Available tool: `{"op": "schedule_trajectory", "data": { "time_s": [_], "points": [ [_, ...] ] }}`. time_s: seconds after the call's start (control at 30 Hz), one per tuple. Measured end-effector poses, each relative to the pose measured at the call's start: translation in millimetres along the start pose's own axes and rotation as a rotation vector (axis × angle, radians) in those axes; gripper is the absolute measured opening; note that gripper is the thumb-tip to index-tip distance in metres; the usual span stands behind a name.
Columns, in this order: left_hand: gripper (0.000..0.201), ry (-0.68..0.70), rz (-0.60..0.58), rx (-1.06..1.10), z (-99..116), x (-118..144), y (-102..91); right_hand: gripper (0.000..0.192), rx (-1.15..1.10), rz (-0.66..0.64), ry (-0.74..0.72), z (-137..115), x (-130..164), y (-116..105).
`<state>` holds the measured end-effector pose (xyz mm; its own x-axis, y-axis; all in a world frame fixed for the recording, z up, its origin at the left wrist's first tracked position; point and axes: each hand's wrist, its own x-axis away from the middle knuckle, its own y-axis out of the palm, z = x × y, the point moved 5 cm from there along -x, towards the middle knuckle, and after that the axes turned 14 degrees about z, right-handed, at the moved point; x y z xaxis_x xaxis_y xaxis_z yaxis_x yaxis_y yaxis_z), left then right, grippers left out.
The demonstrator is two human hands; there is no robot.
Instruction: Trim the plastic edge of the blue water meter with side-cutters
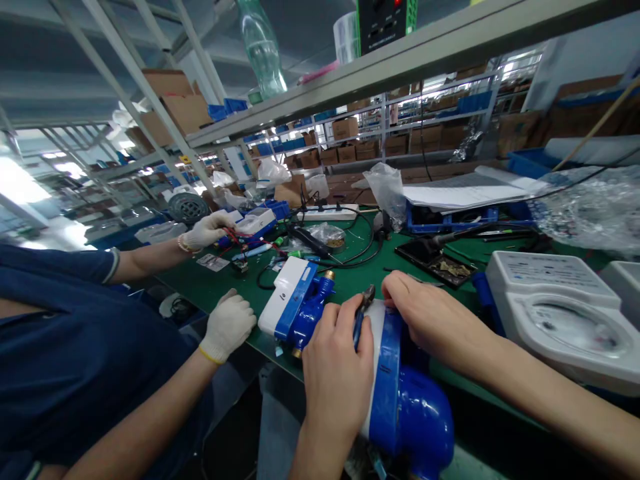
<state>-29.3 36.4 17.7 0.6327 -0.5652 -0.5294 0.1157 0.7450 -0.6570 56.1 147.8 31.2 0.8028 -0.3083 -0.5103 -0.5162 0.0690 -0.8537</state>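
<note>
A blue water meter [425, 413] with a white cover lies on its side at the front edge of the bench. My left hand [337, 367] rests on its cover, fingers curled round a pair of pliers [358, 325] with dark handles and jaws pointing up and away. At the meter's far side, my right hand [425, 313] has thumb and fingers pinched together against the blue rim; whatever is between them is hidden. Just left of my hands, a second water meter [293, 300] with brass threaded ends lies tilted, a "10" handwritten on its white casing.
A co-worker's gloved hand [227, 325] is near the second meter; their other glove [207, 231] touches red wires. Behind are a soldering iron stand [445, 270], cables and a power strip [327, 213]. White meter housing [565, 313] stands right. A shelf [320, 90] crosses overhead.
</note>
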Motion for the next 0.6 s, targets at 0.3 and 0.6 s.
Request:
{"op": "schedule_trajectory", "data": {
  "time_s": [0.3, 0.6],
  "points": [
    [0.031, 0.012, -0.001, 0.0, 3, 2, -1.7, 0.01, -0.237, -0.066, -0.024, 11, -2, -14],
    [0.031, -0.025, -0.028, -0.042, 1, 2, -0.5, 0.026, 0.165, -0.157, -0.06, -18, -1, -8]
  ]
}}
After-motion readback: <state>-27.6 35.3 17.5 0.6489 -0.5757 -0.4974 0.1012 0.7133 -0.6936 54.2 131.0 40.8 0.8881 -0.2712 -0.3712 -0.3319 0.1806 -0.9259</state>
